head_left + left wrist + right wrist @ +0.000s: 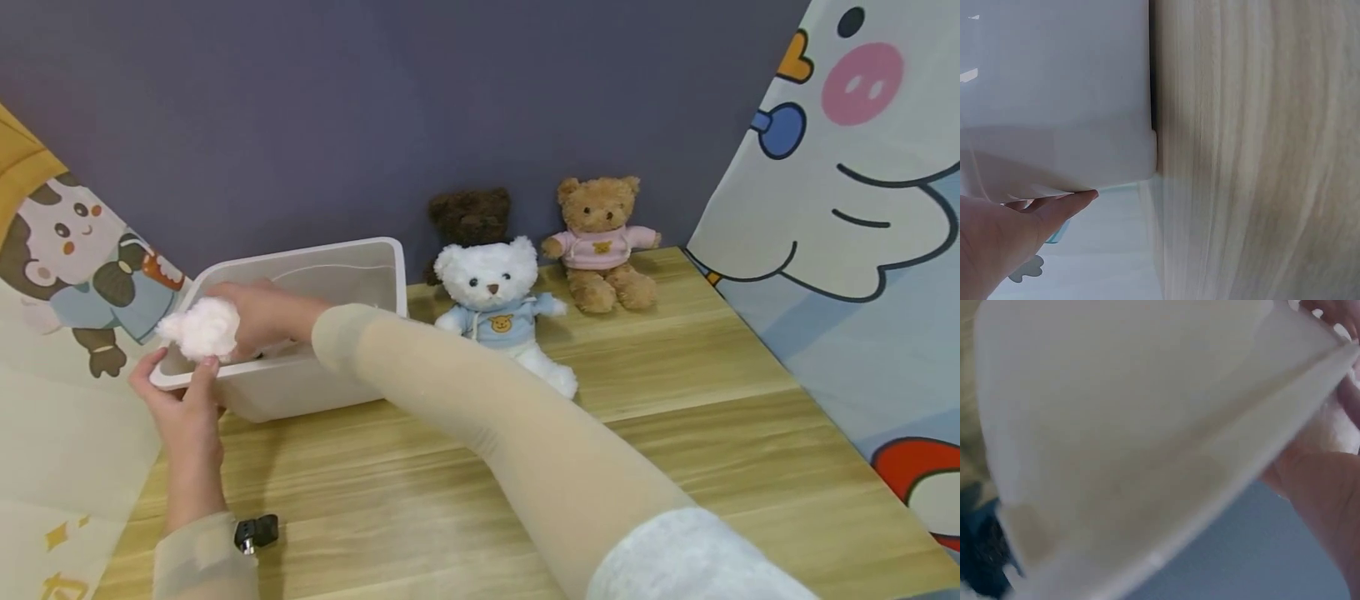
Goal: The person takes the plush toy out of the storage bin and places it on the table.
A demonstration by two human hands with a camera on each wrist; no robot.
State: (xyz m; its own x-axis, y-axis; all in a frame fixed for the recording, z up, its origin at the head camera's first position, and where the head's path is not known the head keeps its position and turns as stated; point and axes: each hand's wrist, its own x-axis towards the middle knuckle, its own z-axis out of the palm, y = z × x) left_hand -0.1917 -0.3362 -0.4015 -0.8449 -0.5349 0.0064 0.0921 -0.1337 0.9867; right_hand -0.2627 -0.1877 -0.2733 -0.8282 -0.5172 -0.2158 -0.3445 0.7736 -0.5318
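A white plastic storage bin (307,387) stands on the wooden table against the back wall. At its left end, my left hand (187,408) grips the rim at the near corner, and in the left wrist view its fingers lie along the end wall. My right hand (258,317) reaches over the bin and holds a fluffy white plush toy (204,327) at the left end. Most of its fingers are hidden from the head view. In the right wrist view, the pale bin wall (1116,412) fills much of the picture beside the right hand (1329,506).
Right of the bin sits a white teddy bear (491,287) in a blue hoodie, with a dark brown bear (471,215) behind it. A tan bear (597,212) in a pink hoodie leans at the back. Printed cartoon panels border both sides of the table (420,500).
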